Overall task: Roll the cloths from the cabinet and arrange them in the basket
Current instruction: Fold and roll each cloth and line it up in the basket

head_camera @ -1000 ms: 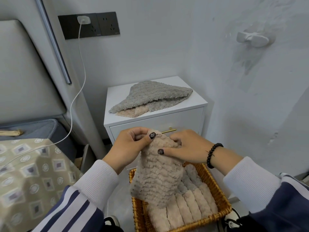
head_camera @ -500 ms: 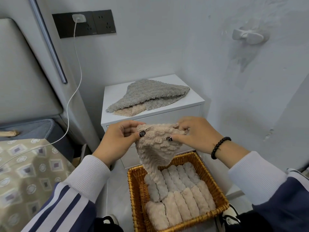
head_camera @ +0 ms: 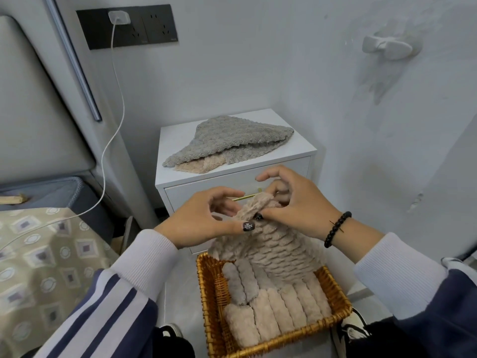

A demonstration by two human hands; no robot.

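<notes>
Beige cloth point(head_camera: 265, 244): both hands, left hand point(head_camera: 204, 223) & right hand point(head_camera: 296, 202), pinch top edge w/ fingers; roll tight, even, over wicker basket point(head_camera: 206, 285).

Left hand point(head_camera: 204, 218) and right hand point(head_camera: 291, 202) both pinch the upper edge of a beige, ribbed fluffy cloth point(head_camera: 265, 251), which hangs down over the woven, amber wicker basket point(head_camera: 209, 301) on the floor. Rolled beige cloths point(head_camera: 278, 311) lie side by side inside the basket in two rows. Behind the hands stands a white bedside cabinet point(head_camera: 291, 148) with a drawer and a gold handle point(head_camera: 245, 197). On its top lies a folded grey fluffy cloth point(head_camera: 232, 136), covering a beige one point(head_camera: 196, 166). A white charger cable point(head_camera: 113, 120) runs from a black wall socket panel point(head_camera: 144, 27). Right wrist carries a black bead bracelet point(head_camera: 335, 228).
</notes>
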